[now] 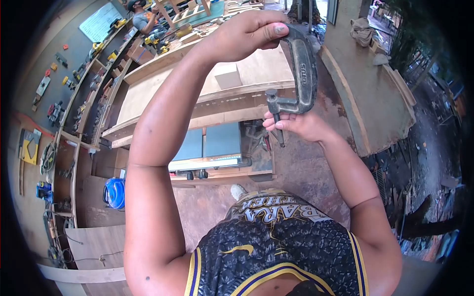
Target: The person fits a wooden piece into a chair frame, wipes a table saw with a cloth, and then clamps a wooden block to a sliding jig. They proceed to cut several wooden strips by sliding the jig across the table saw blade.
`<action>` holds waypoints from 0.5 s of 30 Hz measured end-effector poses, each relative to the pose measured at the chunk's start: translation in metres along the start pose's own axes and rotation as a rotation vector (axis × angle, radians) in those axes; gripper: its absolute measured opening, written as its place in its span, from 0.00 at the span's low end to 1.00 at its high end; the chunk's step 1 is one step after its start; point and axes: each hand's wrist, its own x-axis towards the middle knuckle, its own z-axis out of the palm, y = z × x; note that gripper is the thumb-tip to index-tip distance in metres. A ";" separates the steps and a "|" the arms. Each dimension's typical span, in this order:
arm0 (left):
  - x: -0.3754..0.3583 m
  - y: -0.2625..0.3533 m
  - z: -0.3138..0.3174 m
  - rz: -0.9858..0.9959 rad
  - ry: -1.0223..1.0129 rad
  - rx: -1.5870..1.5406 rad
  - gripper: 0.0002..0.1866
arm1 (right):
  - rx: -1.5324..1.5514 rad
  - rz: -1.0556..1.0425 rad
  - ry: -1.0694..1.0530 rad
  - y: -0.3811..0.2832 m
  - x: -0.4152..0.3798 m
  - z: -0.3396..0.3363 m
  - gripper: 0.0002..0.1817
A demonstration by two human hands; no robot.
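A black C-clamp [305, 69] with lettering on its frame is held up in front of me, its frame upright and its screw pointing down. My left hand [249, 37] is closed around the clamp's upper end, the thumb lying along the top. Lower down, my right hand [301, 126] has its fingers closed on the clamp's screw [280, 130], just under the threaded arm. The screw's flat pad [271, 92] shows inside the clamp's opening, with nothing gripped there. Behind the clamp, a pale wood block [227, 76] rests on a wooden workbench [163, 89].
A table saw [212, 143] stands below the bench. Shelves with tools [84, 98] line the left wall, and a blue round machine [114, 193] sits on the floor. A large wood slab [365, 103] stands at right. Another person [143, 19] works at the back left.
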 end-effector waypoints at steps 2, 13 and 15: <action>0.004 0.000 0.003 0.007 0.006 -0.075 0.17 | -0.181 -0.046 0.022 0.005 0.002 -0.006 0.25; 0.001 -0.009 -0.005 0.018 0.032 -0.009 0.18 | -0.004 -0.054 0.115 0.001 0.007 0.004 0.26; 0.001 -0.014 -0.010 0.006 0.025 -0.017 0.18 | -0.245 -0.123 0.140 -0.001 0.012 0.005 0.25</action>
